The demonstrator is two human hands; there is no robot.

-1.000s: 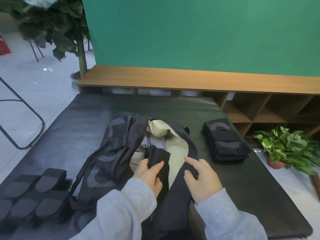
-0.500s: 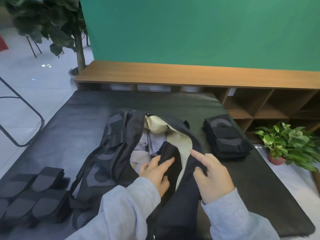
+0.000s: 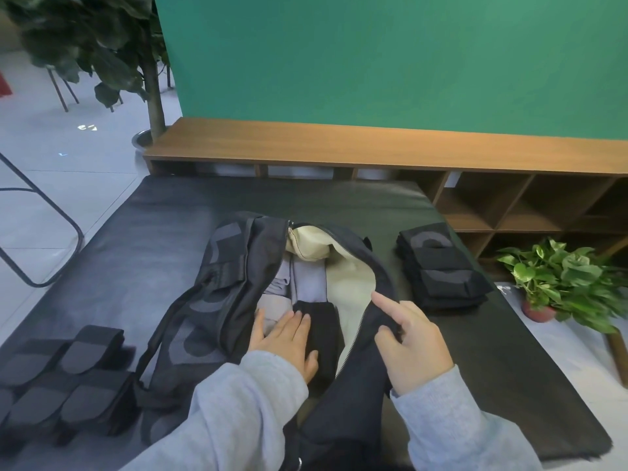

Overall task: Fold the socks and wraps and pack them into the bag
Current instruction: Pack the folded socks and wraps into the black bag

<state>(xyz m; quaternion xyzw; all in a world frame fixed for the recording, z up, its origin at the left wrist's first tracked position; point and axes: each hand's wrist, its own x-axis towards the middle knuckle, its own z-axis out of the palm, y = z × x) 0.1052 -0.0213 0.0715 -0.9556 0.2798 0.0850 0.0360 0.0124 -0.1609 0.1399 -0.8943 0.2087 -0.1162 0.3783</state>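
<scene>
Left hand [image 3: 289,341] lies flat, fingers straight, pressing a folded black item [image 3: 321,331] down inside the open bag [image 3: 231,266]. Right hand [image 3: 411,341] pinches the bag's right-side zipper flap [image 3: 370,321] between thumb and curled fingers, index finger extended — holding the opening apart. Grey folded pieces [image 3: 306,283] sit deeper in the cream-lined interior. Bag rests on a black mat [image 3: 142,232]; a stack of folded black wraps [image 3: 440,266] lies right of it, rolled dark bundles [image 3: 64,379] left — both outside the bag.
</scene>
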